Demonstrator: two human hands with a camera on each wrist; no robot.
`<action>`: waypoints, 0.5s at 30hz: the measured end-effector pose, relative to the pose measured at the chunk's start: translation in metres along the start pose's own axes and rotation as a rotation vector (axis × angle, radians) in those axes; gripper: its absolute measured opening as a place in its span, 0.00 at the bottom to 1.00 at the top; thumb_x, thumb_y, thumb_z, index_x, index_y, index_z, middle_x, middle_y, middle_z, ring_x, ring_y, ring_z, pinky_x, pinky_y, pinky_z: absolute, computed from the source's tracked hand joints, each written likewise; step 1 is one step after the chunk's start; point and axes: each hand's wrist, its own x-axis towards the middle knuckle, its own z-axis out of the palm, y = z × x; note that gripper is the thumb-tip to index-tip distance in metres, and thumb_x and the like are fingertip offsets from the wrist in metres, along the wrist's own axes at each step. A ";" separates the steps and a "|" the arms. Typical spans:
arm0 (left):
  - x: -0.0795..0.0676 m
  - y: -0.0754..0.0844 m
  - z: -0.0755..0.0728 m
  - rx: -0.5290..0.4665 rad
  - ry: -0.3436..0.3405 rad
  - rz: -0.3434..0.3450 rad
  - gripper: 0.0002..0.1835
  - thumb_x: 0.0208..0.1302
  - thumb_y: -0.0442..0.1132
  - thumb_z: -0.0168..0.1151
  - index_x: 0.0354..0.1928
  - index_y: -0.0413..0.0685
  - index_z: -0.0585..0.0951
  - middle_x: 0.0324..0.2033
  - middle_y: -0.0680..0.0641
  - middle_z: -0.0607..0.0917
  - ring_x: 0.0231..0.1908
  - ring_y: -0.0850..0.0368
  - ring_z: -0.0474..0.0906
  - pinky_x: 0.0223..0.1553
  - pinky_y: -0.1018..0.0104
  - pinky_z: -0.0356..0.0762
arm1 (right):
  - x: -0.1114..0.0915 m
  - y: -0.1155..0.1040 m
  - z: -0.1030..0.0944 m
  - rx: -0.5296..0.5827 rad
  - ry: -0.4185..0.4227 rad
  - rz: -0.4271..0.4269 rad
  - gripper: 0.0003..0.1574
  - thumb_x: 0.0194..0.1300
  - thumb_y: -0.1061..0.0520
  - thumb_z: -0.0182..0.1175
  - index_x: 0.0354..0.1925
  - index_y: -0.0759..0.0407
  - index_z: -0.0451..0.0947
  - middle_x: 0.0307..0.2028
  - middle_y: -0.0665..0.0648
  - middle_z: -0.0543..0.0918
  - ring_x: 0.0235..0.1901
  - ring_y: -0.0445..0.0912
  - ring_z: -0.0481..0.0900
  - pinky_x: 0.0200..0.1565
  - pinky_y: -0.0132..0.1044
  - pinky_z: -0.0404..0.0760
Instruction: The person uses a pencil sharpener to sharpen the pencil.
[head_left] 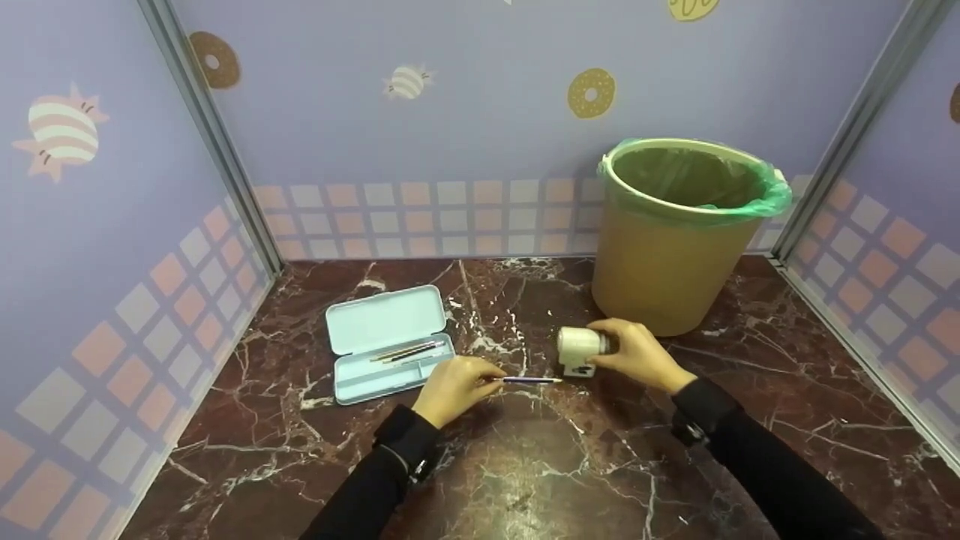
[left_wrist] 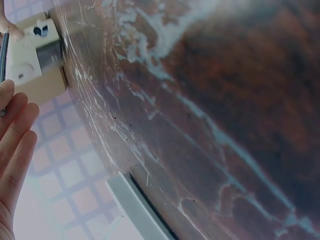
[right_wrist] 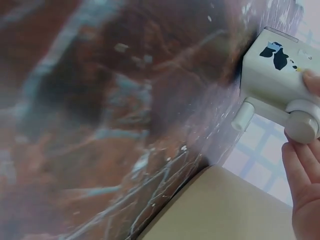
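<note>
My left hand (head_left: 461, 386) pinches a dark pencil (head_left: 531, 380) between thumb and fingers. The pencil lies level, its pale tip pointing right, close to the front base of a cream crank pencil sharpener (head_left: 579, 349). My right hand (head_left: 637, 352) grips that sharpener from the right. In the right wrist view, the thumb lies on its body (right_wrist: 275, 62), beside a dark printed picture, and the fingertips are at the round knob (right_wrist: 301, 126). A small crank handle (right_wrist: 243, 117) sticks out below. At the left, an open light-blue pencil case (head_left: 386, 315) holds several thin pencils or pens (head_left: 409, 351).
A tan waste bin (head_left: 660, 262) with a green liner stands behind my right hand. Pale specks are scattered on the dark red marble-patterned tabletop (head_left: 525, 480). Lilac patterned panels (head_left: 480, 112) wall in the back and both sides.
</note>
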 end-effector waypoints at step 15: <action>-0.002 -0.003 0.000 -0.016 0.021 -0.027 0.06 0.61 0.40 0.72 0.39 0.49 0.91 0.35 0.49 0.94 0.33 0.57 0.90 0.39 0.64 0.87 | -0.046 -0.018 -0.011 0.054 -0.056 -0.036 0.32 0.53 0.60 0.78 0.56 0.64 0.82 0.52 0.61 0.89 0.49 0.53 0.87 0.51 0.44 0.87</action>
